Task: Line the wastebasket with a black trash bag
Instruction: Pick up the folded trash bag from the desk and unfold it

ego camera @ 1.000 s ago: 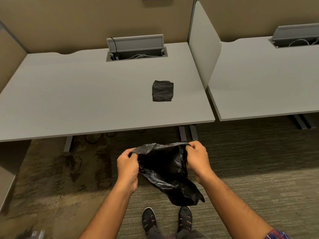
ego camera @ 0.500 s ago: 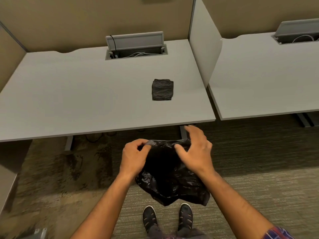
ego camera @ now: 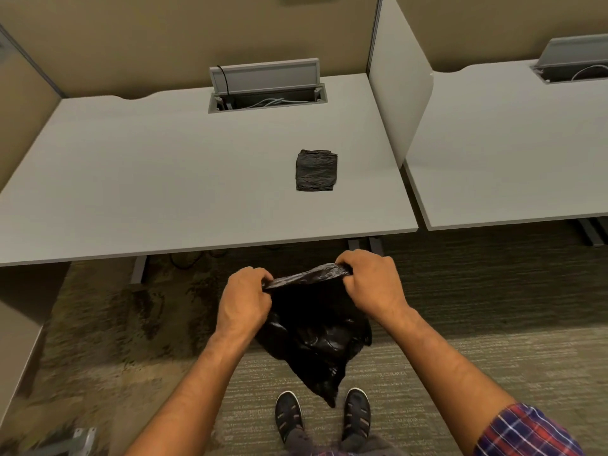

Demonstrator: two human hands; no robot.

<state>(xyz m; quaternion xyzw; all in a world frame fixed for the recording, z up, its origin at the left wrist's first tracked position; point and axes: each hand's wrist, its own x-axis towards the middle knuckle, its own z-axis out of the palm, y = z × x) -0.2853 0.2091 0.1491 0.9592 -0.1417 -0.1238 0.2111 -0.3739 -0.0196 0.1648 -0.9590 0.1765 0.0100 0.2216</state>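
Observation:
A crumpled black trash bag [ego camera: 316, 337] hangs in front of me above the carpet. My left hand [ego camera: 245, 301] and my right hand [ego camera: 370, 284] both pinch its top edge, which is stretched between them. The bag's body droops down toward my shoes. A second black bag, folded into a flat square [ego camera: 316, 170], lies on the grey desk [ego camera: 164, 192]. No wastebasket is in view.
A cable tray with an open lid [ego camera: 266, 90] sits at the back of the desk. A white divider panel [ego camera: 399, 83] separates it from a second desk [ego camera: 510, 143] on the right. Desk legs [ego camera: 139, 269] stand on the carpet; my shoes [ego camera: 324, 414] are below.
My right hand had opened over the bag half a second ago; now it is closed on the top edge again. Both hands have pulled the edge taut, and the bag hangs lower.

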